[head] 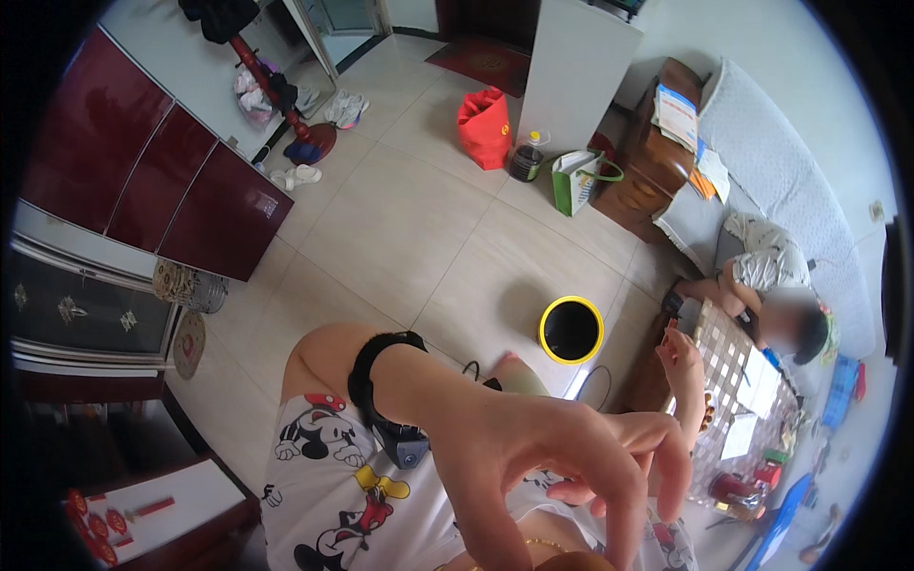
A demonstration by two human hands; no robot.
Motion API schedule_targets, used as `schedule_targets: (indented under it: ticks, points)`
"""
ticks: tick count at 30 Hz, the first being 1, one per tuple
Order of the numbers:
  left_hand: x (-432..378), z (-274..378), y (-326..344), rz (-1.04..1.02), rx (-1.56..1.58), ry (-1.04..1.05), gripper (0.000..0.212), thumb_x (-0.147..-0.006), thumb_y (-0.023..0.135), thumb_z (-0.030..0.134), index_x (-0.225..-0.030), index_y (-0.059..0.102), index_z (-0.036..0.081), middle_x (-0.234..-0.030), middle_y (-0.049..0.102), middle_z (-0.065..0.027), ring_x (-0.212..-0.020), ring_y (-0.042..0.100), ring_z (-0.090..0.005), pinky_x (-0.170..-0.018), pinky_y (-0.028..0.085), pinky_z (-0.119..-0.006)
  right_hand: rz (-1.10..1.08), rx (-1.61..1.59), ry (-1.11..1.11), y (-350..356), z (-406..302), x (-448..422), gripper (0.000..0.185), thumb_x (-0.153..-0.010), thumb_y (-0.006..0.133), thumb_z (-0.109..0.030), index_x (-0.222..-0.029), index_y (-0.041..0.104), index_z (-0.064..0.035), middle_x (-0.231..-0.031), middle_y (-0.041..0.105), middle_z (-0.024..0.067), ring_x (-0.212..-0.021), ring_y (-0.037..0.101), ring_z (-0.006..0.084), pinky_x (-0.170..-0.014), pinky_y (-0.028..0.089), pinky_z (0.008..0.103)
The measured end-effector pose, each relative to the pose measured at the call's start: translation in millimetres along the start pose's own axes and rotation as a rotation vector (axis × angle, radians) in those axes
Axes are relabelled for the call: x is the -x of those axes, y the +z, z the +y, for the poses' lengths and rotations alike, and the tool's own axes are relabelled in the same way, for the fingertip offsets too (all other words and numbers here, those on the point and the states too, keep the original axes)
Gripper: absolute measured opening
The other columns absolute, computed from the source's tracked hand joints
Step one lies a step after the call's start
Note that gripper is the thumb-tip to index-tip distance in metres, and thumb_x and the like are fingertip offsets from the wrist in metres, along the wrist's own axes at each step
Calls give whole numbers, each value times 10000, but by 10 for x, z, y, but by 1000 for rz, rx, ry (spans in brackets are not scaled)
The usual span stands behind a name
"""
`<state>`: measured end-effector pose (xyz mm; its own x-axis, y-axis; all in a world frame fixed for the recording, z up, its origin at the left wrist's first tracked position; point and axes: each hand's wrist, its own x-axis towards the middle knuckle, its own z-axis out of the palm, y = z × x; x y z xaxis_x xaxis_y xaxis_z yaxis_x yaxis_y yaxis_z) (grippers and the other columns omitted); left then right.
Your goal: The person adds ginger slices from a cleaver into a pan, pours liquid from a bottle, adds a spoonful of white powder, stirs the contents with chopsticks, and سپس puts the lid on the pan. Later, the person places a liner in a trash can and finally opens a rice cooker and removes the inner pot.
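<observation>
My left hand (543, 457) is raised large before the camera, its fingers curved and apart. The thumb and one finger run down to the bottom edge, where a brownish rounded thing (577, 562) shows between them; whether they touch it I cannot tell. A black strap (364, 378) with a small camera (407, 451) circles that wrist. My right hand (678, 353) is raised farther right, fingers loosely bent, with no held thing visible. Below my arms is a white cartoon-print garment (343, 478). A yellow-rimmed bucket (571, 296) with a dark inside stands on the tiled floor beyond.
A person (771, 264) sits on the sofa (792, 143) at right, by a checkered table (721, 342) with papers and a red mug. A red bag (485, 132), a bottle of dark liquid (527, 160) and a green-white bag (571, 185) stand ahead. A coat stand (314, 139) and shoes are upper left.
</observation>
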<state>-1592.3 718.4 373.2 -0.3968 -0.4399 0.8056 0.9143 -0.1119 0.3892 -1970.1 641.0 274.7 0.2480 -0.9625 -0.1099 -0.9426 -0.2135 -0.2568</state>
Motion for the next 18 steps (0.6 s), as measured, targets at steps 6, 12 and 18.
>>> schedule_targets:
  ticks: [6,12,18]
  points:
    - [775,945,-1255,244,-84,-272,749,-668,822,480,-1243,548,86,-1068,462,-34,-779,417,-70,-658,354,-195,-13,2,-74,530,-441,-1401,348,-742,694,-34,-1080,614,-30,-823,603,129,-702,613,253,-642,504,334]
    - [3056,1685,-3498,1599,-722,-546,347,-919,627,275,-1172,563,47,-1119,614,-47,-1021,552,-100,-878,432,-245,112,130,-108,1056,-241,-3119,332,-738,710,-125,-1041,610,-32,-901,622,156,-836,615,337,-718,494,397]
    - [6866,1735,-3198,2493,-537,-248,374,-945,521,427,-722,526,127,-609,511,38,-461,449,-67,-354,304,-220,18,48,-240,1542,-1841,-5731,316,-763,669,-140,-1075,632,-107,-988,635,132,-913,615,343,-767,503,433]
